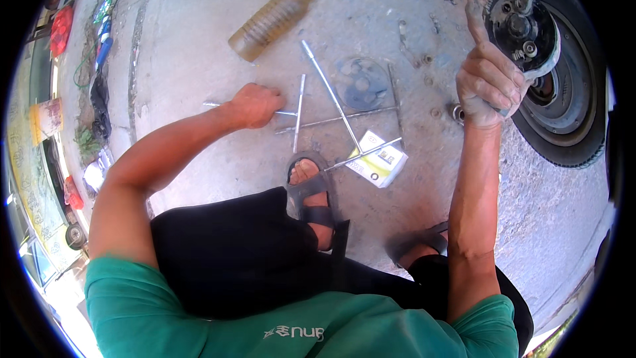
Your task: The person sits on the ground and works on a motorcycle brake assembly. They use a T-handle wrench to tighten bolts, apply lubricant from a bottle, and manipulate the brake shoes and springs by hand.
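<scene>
- The left hand [255, 105] is down on the concrete floor [199, 40] at about 10 o'clock from the sandalled foot [310, 189], fist clenched round a thin metal rod [215, 104] whose end sticks out at its 9 o'clock side.
- The right hand [489, 76] is up at 2 o'clock, fingers wrapped round a metal part at the wheel hub [523, 26], forefinger pointing up; what exactly it grips is hidden by the fingers.
- The small wheel [563, 93] with its black tyre looks heavy and stiff; the hub's bare metal is probably greasy, so a grip on the tyre rim would likely be surer.
- The rod looks light, rigid and smooth, likely to slip or roll; the middle seems the best hold.
- More long wrenches [331, 96] lie crossed at 12 o'clock from the foot, one resting on a small white box [379, 162].
- A round metal disc [361, 83] lies just beyond them, and a plastic bottle of yellowish liquid [275, 18] lies on its side at 11 o'clock.
</scene>
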Demonstrator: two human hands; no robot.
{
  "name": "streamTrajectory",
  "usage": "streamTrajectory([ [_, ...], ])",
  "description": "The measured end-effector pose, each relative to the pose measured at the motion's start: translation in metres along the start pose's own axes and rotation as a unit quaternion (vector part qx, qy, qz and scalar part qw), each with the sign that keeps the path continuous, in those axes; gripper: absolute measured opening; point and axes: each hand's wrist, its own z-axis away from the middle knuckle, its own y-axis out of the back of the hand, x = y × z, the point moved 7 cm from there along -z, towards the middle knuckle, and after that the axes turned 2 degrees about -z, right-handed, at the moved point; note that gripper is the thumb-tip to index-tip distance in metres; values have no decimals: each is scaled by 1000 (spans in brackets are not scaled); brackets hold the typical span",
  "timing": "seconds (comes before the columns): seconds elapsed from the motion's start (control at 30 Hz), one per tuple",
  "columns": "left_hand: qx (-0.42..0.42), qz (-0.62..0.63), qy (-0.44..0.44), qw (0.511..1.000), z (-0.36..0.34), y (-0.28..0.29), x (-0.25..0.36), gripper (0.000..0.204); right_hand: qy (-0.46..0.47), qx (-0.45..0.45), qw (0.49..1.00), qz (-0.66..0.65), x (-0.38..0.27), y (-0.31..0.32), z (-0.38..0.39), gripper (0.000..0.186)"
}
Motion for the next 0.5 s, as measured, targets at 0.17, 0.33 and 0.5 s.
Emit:
streamTrajectory([
  [0.17, -104, 7, -2, 995, 2, 67, 7, 14, -34, -22, 999, 14, 0, 0, 1, 109],
  [0.33, -1, 228, 34, 973, 7, 167, 7, 15, -40, -23, 999, 19, 1, -4, 1, 106],
  [0.5, 220, 325, -29, 919, 20, 250, -2, 30, -14, -30, 999, -25, -1, -2, 5, 108],
])
